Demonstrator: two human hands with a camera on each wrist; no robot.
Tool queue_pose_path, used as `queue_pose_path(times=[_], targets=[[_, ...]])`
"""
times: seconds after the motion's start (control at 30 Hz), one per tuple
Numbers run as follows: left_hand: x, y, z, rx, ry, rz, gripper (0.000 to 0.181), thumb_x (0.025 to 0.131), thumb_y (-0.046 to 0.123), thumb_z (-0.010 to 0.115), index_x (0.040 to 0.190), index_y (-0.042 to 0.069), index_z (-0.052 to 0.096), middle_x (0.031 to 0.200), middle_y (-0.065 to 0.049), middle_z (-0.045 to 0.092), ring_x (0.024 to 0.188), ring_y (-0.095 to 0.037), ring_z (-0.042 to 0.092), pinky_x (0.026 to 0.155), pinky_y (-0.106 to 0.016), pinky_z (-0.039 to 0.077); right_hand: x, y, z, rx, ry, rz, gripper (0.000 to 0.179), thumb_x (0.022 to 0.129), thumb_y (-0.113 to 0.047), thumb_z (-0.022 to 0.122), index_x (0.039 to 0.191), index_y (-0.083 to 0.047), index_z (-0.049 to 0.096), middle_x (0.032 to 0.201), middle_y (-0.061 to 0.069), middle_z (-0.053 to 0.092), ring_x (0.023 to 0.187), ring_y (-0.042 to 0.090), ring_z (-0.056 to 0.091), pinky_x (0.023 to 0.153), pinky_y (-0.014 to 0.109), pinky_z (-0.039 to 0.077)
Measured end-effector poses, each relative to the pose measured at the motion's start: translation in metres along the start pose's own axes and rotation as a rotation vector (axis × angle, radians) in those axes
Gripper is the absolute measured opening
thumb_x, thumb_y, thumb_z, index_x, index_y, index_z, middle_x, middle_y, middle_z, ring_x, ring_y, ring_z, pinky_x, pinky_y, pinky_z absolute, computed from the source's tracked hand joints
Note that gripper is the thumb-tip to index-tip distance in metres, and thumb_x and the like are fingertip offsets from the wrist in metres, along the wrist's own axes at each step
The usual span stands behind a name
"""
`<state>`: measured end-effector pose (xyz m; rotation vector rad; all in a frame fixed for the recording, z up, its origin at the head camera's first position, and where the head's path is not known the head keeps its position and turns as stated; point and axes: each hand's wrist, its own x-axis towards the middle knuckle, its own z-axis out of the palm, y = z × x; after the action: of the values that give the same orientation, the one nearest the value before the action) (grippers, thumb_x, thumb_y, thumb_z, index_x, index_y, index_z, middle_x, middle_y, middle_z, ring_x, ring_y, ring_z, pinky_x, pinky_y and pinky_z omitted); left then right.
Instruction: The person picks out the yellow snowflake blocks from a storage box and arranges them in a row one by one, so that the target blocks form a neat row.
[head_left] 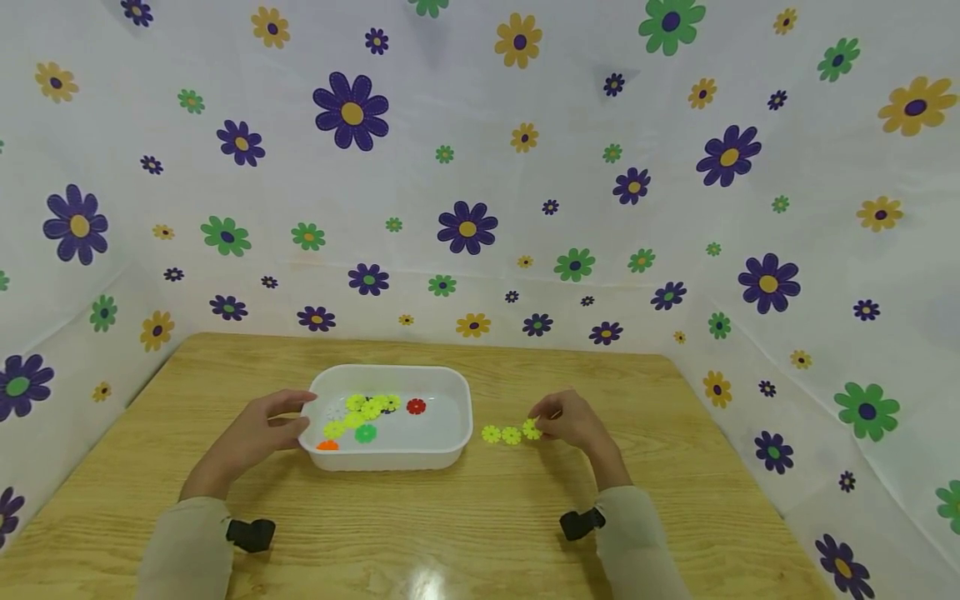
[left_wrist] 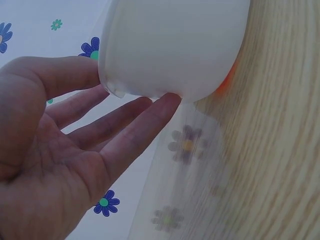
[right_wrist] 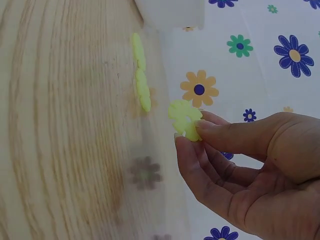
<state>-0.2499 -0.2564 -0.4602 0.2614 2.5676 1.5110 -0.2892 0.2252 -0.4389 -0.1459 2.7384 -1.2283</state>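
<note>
A white plastic tub (head_left: pixel 385 461) stands on the table, with several flower-shaped plastic discs inside. Yellow-green discs (head_left: pixel 371 409) cluster toward its left half. A red disc (head_left: pixel 416 407), a green disc (head_left: pixel 365 433) and an orange disc (head_left: pixel 327 446) lie around them. My left hand (head_left: pixel 258 433) touches the tub's left end, fingers extended and fingertips (left_wrist: pixel 170 102) against the wall. Between thumb and fingertips, my right hand (head_left: pixel 573 421) pinches a yellow-green flower disc (right_wrist: pixel 185 120), tilted up. Just left of it, two more yellow-green discs (head_left: pixel 501 434) lie in a row on the table.
The wooden table (head_left: pixel 420 525) meets a white flower-printed cloth (head_left: pixel 420 183) at the back and sides. Black straps with small devices sit on the left wrist (head_left: pixel 252 535) and the right wrist (head_left: pixel 582 524).
</note>
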Motion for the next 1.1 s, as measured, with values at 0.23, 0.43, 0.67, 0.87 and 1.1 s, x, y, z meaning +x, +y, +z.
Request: queue_pose_path(times=[0.23,0.43,0.67,0.87,1.1], targets=[[-0.001,0.002,0.001,-0.002,-0.006,-0.007,0.054,0.105,0.020,0.060,0.153,0.001,0.043,0.154,-0.034,0.042,0.132,-0.050,0.057,0.092,-0.037,0.064,0.003,0.006,0.006,-0.023,0.002,0.011,0.012,0.094,0.005,0.067,0.102,0.003,0.075,0.096,0.015,0.070,0.080,0.021,0.067,0.074,0.036,0.065],[-0.001,0.002,0.001,-0.005,-0.006,-0.012,0.054,0.105,0.020,0.060,0.153,0.001,0.043,0.154,-0.034,0.042,0.132,-0.051,0.056,0.091,-0.037,0.064,0.004,0.009,0.009,-0.028,0.009,0.039,0.012,0.094,0.005,0.067,0.103,0.003,0.075,0.097,0.016,0.070,0.080,0.021,0.067,0.073,0.035,0.066],[-0.002,0.003,0.001,-0.016,-0.005,-0.011,0.055,0.105,0.021,0.060,0.153,0.001,0.043,0.155,-0.034,0.042,0.132,-0.050,0.056,0.091,-0.036,0.064,0.005,0.011,0.010,-0.025,0.020,0.067,0.011,0.092,0.004,0.069,0.102,0.003,0.075,0.094,0.015,0.070,0.078,0.020,0.067,0.073,0.034,0.066],[-0.002,0.002,0.000,-0.011,0.003,0.001,0.054,0.105,0.024,0.061,0.152,0.002,0.044,0.154,-0.034,0.044,0.131,-0.049,0.058,0.091,-0.037,0.064,0.007,0.012,0.012,-0.029,0.028,0.088,0.011,0.092,0.003,0.070,0.101,0.003,0.075,0.093,0.014,0.069,0.077,0.019,0.067,0.073,0.034,0.066],[-0.001,0.001,-0.001,-0.006,0.011,0.002,0.053,0.105,0.026,0.061,0.150,0.004,0.045,0.155,-0.033,0.043,0.132,-0.050,0.056,0.092,-0.036,0.064,0.008,0.012,0.013,-0.048,0.041,0.117,0.010,0.092,0.002,0.071,0.101,0.001,0.075,0.094,0.013,0.069,0.078,0.019,0.066,0.075,0.033,0.065]])
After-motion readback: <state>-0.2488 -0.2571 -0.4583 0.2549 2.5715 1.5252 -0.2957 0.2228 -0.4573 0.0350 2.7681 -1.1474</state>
